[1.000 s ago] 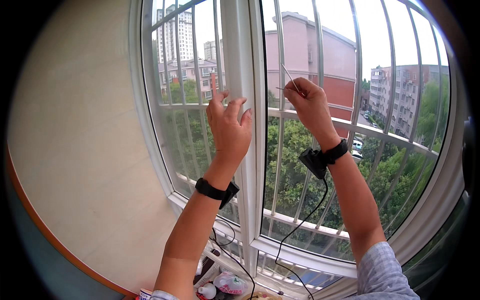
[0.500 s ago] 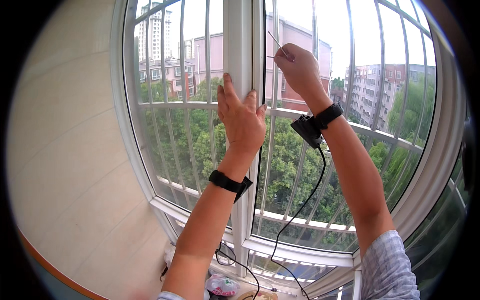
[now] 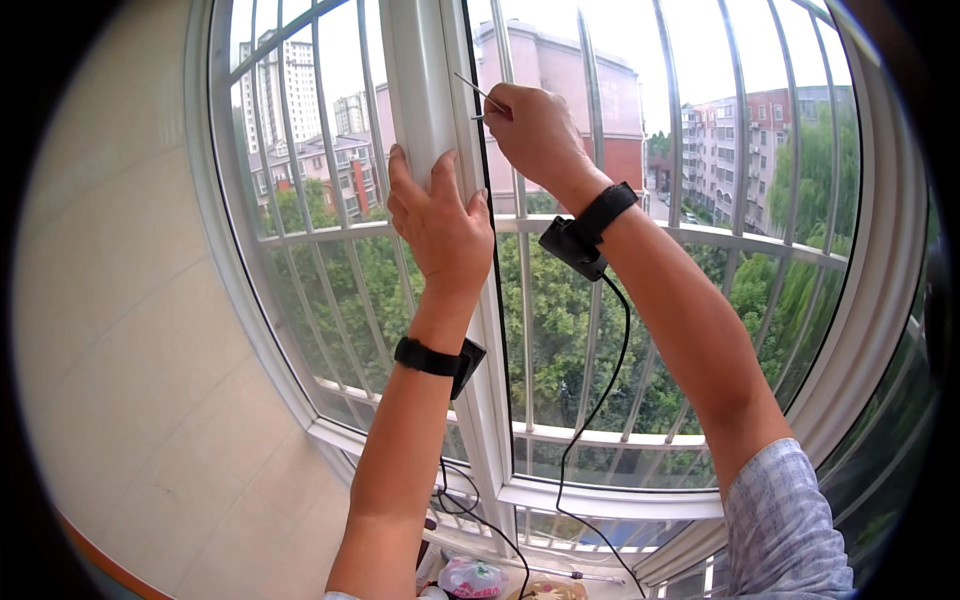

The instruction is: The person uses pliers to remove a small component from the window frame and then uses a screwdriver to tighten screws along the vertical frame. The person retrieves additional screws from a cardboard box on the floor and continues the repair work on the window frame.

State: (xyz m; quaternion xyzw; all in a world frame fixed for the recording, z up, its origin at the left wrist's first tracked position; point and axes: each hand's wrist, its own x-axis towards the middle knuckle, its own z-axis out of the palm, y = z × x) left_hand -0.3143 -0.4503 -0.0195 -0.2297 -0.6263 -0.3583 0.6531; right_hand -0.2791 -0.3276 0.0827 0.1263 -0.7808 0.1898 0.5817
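My left hand lies with fingers spread on the white vertical window frame, at the middle of the view. My right hand is just above and right of it, pinched on a thin metal tool whose long end slants up toward the frame and a shorter tip points left. Whether the tool touches the frame I cannot tell. Both wrists wear black straps with small black devices and dangling cables.
Barred windows show trees and buildings outside. A tiled wall stands at the left. Low at the window are bagged items and a metal rod. Another window is at the far right.
My right hand has risen and moved left with the tool, closer to the frame. My left hand has come to lie against the frame. The whole view has shifted.
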